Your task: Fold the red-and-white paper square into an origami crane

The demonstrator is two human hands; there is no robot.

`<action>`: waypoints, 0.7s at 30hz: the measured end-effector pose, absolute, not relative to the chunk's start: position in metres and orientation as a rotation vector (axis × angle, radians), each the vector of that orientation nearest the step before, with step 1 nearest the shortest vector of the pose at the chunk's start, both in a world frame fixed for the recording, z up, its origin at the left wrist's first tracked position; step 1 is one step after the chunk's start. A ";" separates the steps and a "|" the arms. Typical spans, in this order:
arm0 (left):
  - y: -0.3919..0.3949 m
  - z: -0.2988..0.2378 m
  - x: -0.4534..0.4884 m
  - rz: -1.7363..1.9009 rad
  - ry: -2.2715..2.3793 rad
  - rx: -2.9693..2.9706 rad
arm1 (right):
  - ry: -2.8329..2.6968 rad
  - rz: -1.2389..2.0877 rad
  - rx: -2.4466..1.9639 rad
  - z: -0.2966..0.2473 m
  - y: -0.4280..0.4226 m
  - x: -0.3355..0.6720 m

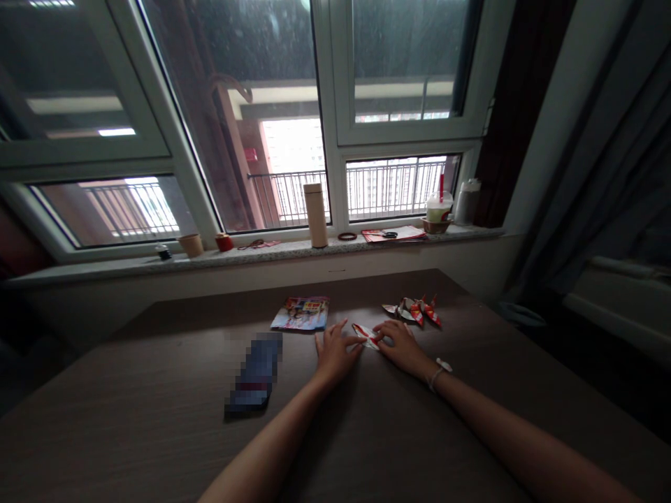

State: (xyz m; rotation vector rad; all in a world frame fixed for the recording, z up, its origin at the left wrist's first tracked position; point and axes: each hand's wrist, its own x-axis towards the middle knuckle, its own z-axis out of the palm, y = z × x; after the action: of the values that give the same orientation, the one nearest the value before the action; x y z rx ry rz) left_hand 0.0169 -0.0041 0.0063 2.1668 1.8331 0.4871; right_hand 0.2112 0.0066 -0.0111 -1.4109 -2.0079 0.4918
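A small piece of folded paper, white with red patches, lies on the brown table between my hands. My left hand holds its left end with thumb and forefinger, the other fingers resting spread on the tabletop. At the right end, my right hand has its fingers bent and closed on the paper. A bracelet circles my right wrist. Just beyond that hand stand several folded paper cranes in red and white, close together.
A colourful printed packet lies beyond my left hand. Nearer me on the left is a dark blurred-out object. Along the windowsill stand a tan bottle, a paper cup, scissors on red-and-white paper, and a drink cup.
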 end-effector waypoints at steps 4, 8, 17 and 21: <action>-0.004 0.006 0.017 0.499 1.875 2.146 | -2.030 0.475 -1.342 -0.010 0.006 0.211; -0.004 0.004 0.017 0.540 1.917 2.128 | -2.092 0.450 -1.284 -0.007 0.005 0.213; -0.004 0.006 0.016 0.597 1.871 2.113 | -2.200 0.389 -1.189 -0.010 0.007 0.217; -0.003 0.004 0.018 0.601 1.891 2.108 | -2.219 0.341 -1.139 -0.009 0.006 0.217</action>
State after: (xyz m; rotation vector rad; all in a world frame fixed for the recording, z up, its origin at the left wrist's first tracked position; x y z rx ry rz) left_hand 0.0176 -0.0028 0.0040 2.1084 1.8906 0.6006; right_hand 0.2166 0.0058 -0.0085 -1.1386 -2.2190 0.3405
